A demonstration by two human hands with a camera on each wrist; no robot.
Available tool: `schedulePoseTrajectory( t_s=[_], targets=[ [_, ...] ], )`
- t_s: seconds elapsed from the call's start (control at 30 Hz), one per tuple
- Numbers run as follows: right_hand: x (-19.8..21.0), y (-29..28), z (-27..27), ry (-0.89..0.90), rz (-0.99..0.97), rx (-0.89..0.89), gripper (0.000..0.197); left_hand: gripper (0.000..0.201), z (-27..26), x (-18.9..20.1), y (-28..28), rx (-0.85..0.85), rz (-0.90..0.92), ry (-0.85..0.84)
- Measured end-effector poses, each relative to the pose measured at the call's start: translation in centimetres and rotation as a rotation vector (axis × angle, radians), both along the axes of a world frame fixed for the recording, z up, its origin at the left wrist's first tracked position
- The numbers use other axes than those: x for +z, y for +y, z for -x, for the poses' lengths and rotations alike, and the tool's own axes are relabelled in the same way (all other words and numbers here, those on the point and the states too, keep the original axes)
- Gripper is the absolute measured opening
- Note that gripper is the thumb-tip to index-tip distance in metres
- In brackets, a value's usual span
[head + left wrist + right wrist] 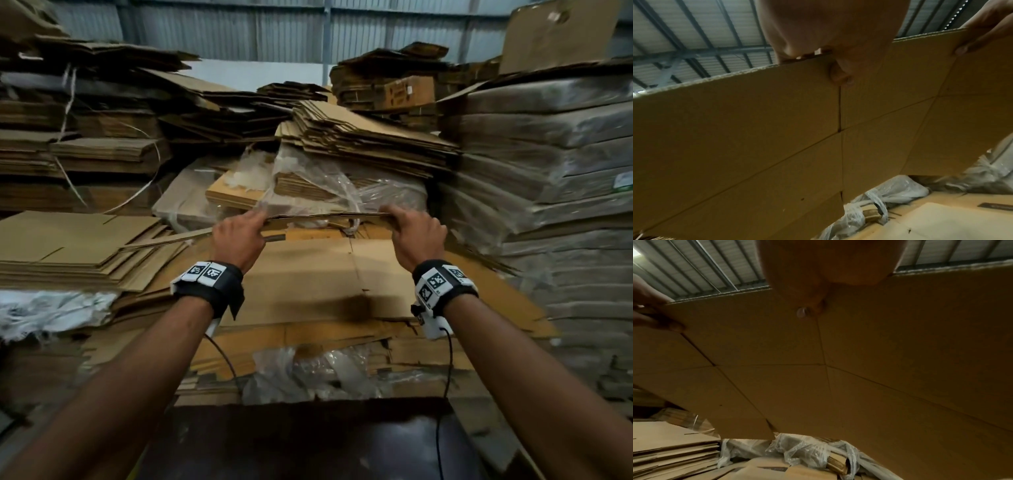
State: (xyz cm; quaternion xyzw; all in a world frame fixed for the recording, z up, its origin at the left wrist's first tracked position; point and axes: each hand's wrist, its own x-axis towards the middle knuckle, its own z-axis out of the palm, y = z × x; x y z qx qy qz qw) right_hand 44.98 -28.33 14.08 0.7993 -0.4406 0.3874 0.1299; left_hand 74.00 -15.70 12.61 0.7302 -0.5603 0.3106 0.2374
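Cardboard sheet: brown corrugated paperboard, is reading matt and dry. Its top edge is showing rough open flutes, and its face is showing pressed crease lines. Plastic film over the far bundle is looking clear, glossy and crinkled. Wrapped stacks at right are gleaming dully under cloudy film. Strapping band at left is appearing as smooth white plastic. Wall cladding, far, is showing ribbed grey metal. Wrist straps are looking like black matt cloth.

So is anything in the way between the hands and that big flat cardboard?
No, nothing is in between. The left hand and the right hand both grip one edge of the cardboard sheet. Crinkly clear plastic lies lower down, under the sheet, away from the fingers.
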Motion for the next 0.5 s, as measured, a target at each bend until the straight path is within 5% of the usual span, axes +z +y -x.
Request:
schedulePoseTrajectory(
  t_s=[0.4,0.5],
  targets=[
    [-6.1,-15.7,-3.7,-0.093,0.120,0.088,0.025,0.043,-3.9,-5.2,-14.3,-0.071,0.046,-0.033],
    [-9.8,-19.1,-4.4,0.011,0.030,0.117,0.045,0.053,-5.4,-9.2,-17.5,-0.096,-0.007,-0.056]
  ],
)
